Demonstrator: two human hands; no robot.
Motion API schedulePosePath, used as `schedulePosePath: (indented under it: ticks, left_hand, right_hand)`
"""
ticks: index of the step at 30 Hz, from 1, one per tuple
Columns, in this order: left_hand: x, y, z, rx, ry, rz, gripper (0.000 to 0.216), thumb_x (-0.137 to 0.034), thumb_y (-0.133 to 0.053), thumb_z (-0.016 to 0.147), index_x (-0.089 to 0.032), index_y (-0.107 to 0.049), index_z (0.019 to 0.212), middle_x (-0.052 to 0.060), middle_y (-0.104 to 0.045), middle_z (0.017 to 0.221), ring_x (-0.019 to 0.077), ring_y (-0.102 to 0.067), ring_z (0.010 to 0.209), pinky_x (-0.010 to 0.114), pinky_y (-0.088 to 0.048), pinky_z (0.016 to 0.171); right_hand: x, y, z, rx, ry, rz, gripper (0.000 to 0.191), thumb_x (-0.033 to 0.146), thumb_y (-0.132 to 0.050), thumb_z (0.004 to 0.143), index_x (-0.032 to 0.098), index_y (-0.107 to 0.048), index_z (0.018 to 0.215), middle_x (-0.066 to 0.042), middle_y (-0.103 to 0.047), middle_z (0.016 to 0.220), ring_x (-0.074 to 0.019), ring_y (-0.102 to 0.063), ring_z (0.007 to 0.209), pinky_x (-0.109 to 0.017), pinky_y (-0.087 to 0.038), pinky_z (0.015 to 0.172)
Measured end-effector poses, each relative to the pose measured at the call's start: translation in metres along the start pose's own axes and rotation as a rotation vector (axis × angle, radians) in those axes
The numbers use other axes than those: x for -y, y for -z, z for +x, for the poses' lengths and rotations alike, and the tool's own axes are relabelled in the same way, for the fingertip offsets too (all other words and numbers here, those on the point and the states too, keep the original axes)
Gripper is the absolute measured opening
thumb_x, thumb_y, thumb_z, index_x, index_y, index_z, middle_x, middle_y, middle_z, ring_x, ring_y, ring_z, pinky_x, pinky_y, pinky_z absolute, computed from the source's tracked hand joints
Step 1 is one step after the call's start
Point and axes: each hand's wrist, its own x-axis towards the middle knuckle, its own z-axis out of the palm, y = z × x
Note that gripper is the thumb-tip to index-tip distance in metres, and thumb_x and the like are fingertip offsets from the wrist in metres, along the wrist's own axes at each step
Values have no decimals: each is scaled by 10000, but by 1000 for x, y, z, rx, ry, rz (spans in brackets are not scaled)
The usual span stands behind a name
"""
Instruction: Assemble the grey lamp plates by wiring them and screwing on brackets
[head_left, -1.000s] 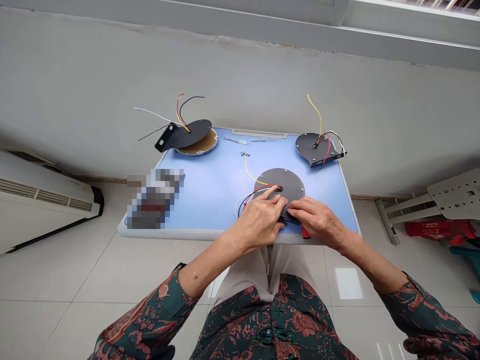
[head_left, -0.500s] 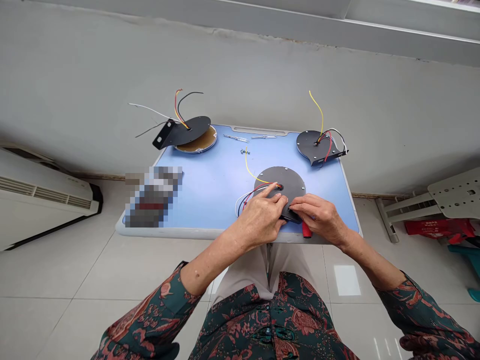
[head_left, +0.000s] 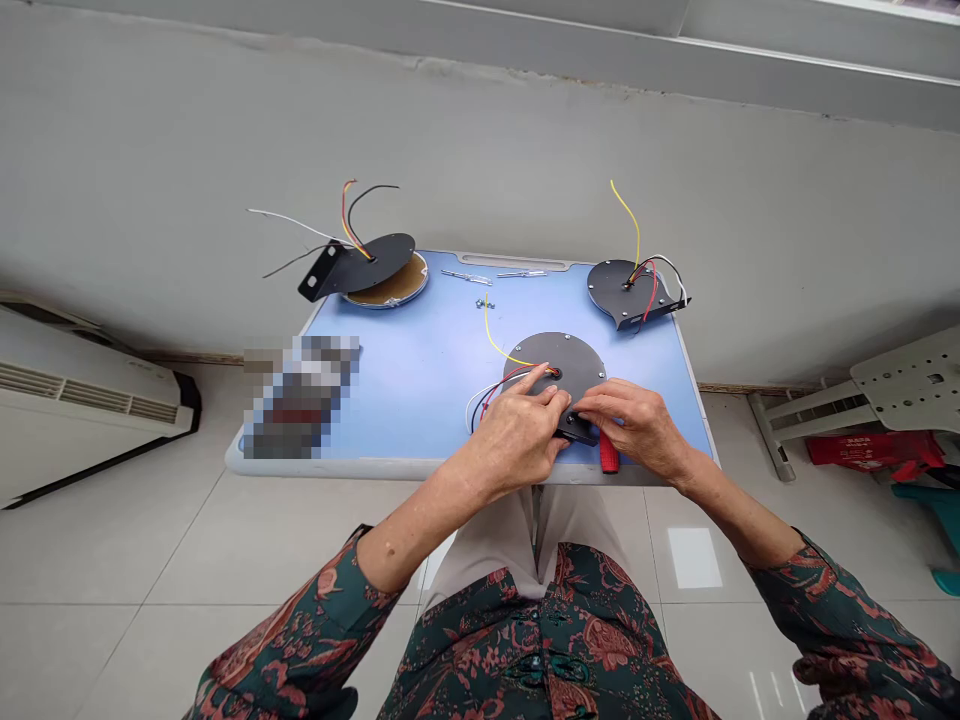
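With my left hand (head_left: 521,432) I'm gripping the table's (head_left: 420,385) four-o'clock plate (head_left: 556,352), three screws (head_left: 568,337) apparently seated, my right hand (head_left: 639,422) pressing fingertips together beside a fourth, the ten-o'clock disc (head_left: 386,256) seemingly lying unfastened.

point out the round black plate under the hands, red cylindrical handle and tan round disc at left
Round black plate (head_left: 577,364): head view, upper right of its flat top face.
Red cylindrical handle (head_left: 609,456): head view, middle of its visible part.
Tan round disc (head_left: 396,286): head view, its uncovered face.
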Motion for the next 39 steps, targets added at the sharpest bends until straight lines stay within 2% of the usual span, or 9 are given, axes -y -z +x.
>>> schedulePosePath:
  ticks: [8, 15, 18, 22, 25, 28, 34, 39]
  left_hand:
    - [-1, 1, 1, 3, -3, 21, 209, -162, -655, 818, -176, -554, 1001, 52, -708, 880, 249, -733, 883, 476, -337, 1257]
    - [-1, -1, 1, 6, 3, 22, 221, -169, -641, 841, -169, -551, 1043, 74, -720, 933, 272, -736, 978, 497, -348, 1250]
    - [-1, -1, 0, 5, 6, 17, 226, -168, -642, 842, -155, -553, 1049, 85, -719, 938, 274, -735, 997, 492, -335, 1258]
    - [0, -2, 0, -3, 3, 17, 226, -166, -639, 842, -158, -553, 1052, 77, -718, 937, 262, -739, 970, 504, -350, 1248]
    - [0, -3, 0, -7, -4, 34, 208, -160, -631, 840, -149, -563, 1036, 70, -708, 896, 261, -738, 963, 493, -352, 1248]
    - [0, -2, 1, -6, -7, 57, 179, -148, -616, 835, -140, -576, 1010, 76, -706, 886, 263, -736, 961, 479, -351, 1250]
    - [0, -2, 1, -5, -1, 61, 192, -147, -618, 824, -134, -586, 1013, 93, -712, 908, 266, -736, 972, 487, -354, 1246]
    - [0, -4, 1, 0, -5, 91, 177, -163, -615, 829, -109, -606, 997, 111, -713, 906, 264, -738, 973, 461, -333, 1261]
  right_hand:
    - [0, -6, 8, 87, 69, -28, 209, 150, -576, 972, 204, -757, 882, -47, -745, 855, -148, -630, 748, -269, -496, 690]
    - [-3, -4, 0, -1, -83, 50, 158, 175, -620, 956, 202, -752, 875, -32, -728, 842, -139, -653, 752, -263, -514, 699]
    - [-2, -5, 0, -3, -58, 59, 164, 168, -613, 958, 194, -749, 871, -39, -723, 841, -144, -649, 758, -267, -516, 702]
    - [0, -7, 1, 12, 3, -52, 187, 147, -585, 965, 184, -734, 858, -53, -724, 845, -156, -634, 756, -284, -500, 721]
    - [2, -6, 2, 72, 26, -173, 234, 129, -539, 974, 179, -718, 832, -60, -714, 832, -158, -597, 730, -288, -460, 708]
    - [2, -3, 6, 175, -18, -189, 253, 137, -507, 981, 175, -712, 838, -65, -701, 827, -161, -582, 742, -280, -436, 702]
    - [2, 6, 25, 397, -241, -76, 176, 118, -555, 916, 177, -706, 846, -36, -659, 795, -148, -566, 729, -261, -390, 684]
    - [13, 13, 48, 583, -440, -139, 150, 127, -586, 880, 181, -677, 773, -26, -656, 783, -145, -514, 702, -270, -323, 646]
